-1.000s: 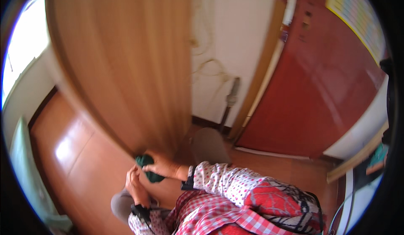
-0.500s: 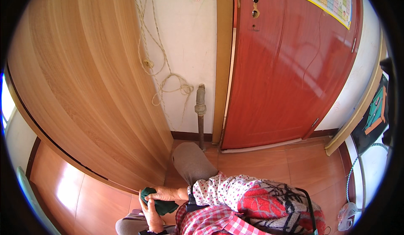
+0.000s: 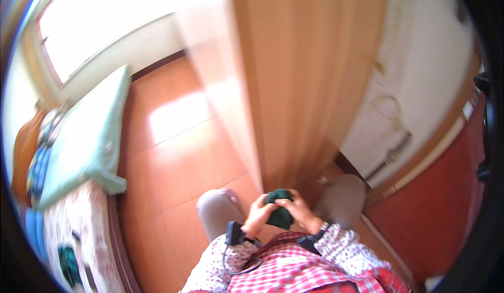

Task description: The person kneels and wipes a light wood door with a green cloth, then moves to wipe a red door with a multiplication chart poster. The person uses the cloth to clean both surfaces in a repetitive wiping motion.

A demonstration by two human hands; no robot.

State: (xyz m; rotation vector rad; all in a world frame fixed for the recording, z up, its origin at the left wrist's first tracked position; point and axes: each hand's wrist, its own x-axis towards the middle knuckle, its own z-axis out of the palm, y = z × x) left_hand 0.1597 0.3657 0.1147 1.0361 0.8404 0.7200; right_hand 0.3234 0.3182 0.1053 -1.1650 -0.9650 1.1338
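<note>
A small dark green cloth (image 3: 280, 217) is bunched up in front of my lap, held from both sides. My left hand (image 3: 256, 215) grips its left side with the thumb over the top. On the other side my right hand (image 3: 300, 210) pinches it, thumb pressed near the middle. The picture is blurred, so the cloth's exact kind does not show. Both hands are above my knees and a red checked apron (image 3: 283, 265).
At the left stands a bed with a pale green cover (image 3: 86, 140) and a dark green item (image 3: 69, 265) on its near end. A wooden wardrobe (image 3: 310, 83) rises just ahead. To the right are a pipe (image 3: 391, 156) and a red door (image 3: 436, 209).
The view has swung left, bringing the bed and window into sight and moving the red door to the right edge. Both hands still hold the green cloth.
</note>
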